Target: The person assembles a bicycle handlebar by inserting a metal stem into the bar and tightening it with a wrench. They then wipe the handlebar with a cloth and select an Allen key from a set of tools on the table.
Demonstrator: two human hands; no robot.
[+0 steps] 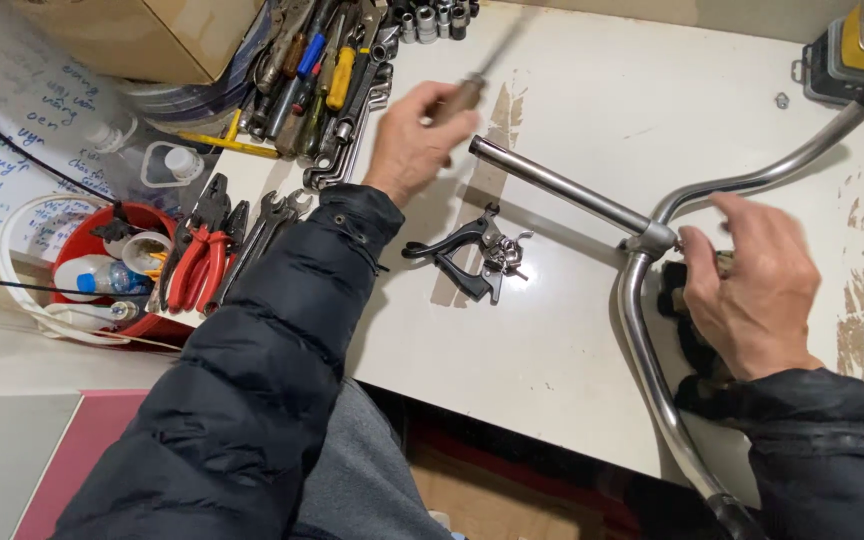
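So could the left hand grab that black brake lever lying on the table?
Probably not right away: the left hand already grips a screwdriver. The brake lever lies uncovered just below it, with nothing in between.

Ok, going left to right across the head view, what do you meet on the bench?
Red tub → red-handled pliers → wrenches → left hand gripping a screwdriver → black brake lever → handlebar clamp → right hand at the clamp.
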